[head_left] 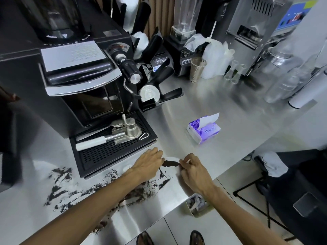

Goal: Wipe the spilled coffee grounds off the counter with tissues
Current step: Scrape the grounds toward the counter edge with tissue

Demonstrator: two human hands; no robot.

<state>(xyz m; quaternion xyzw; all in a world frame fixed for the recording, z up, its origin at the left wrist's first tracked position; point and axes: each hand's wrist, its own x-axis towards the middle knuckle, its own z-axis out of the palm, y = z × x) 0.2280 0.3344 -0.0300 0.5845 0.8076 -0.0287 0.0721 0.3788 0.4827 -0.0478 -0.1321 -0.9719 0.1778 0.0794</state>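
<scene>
Tissue [171, 158] near the worktop's [221, 106] front edge, a dark heap of coffee grounds [170, 163] on it, our left hand [148, 162] and right hand [193, 171] each pinching one end, more grounds smeared leftward, tissue pack [203, 130] behind.

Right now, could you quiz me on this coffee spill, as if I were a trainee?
1. True or false: the left hand and right hand pinch one tissue carrying gathered grounds.
2. Most loose grounds lie: A) to the left of the hands, B) on the drip tray, C) beside the metal cup.
3. Fill in: a sheet sticks up from the purple ____.
Key: 1 true; 2 A; 3 tissue pack.
</scene>
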